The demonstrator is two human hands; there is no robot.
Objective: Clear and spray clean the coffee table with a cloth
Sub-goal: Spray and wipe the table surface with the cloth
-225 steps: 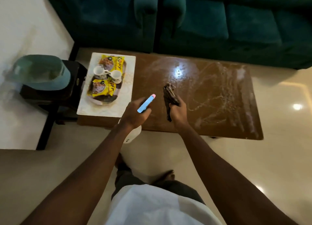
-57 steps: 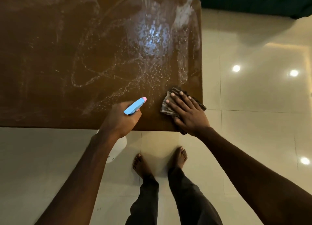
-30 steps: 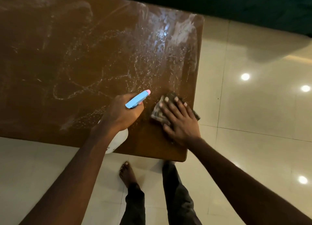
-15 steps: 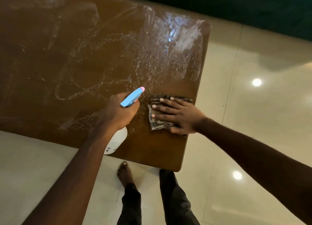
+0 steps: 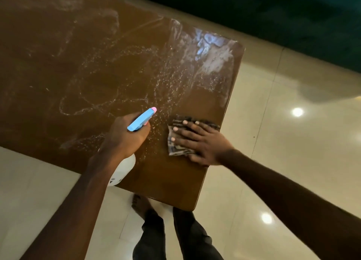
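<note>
Coffee table point(image 5: 78, 64): brown glossy top, its right-hand end & near edge both in sight. Wet spray droplets & thin curling streaks lie across the middle of the top. A whiter smear w/ bluish glare sits by the table's far right corner.

Cloth point(image 5: 175, 150), dark w/ pale stripes, lies flat on the top close to the table's right edge, a bit in from the near edge. Right hand point(image 5: 205, 145) lies palm-down on the cloth, fingers point(image 5: 187, 127) straight & slightly spread, tips pointing toward the table's middle. It presses the cloth, no grip.

Left hand point(image 5: 125, 137) is above the top by the near edge, just beside the cloth but apart from it, fingers curled round the neck of the spray bottle point(image 5: 141, 120). Bottle's blue head w/ pink nozzle tip points across the top toward the far right corner. Its white body hangs below the hand, over the near edge. Can't tell if a finger is on the trigger.

Past the near edge: person's dark trousers point(image 5: 154, 238) & one bare foot point(image 5: 139, 203) on pale glossy floor tiles point(image 5: 293, 152). Dark green sofa point(image 5: 273, 15) stands beyond the table's far side.
</note>
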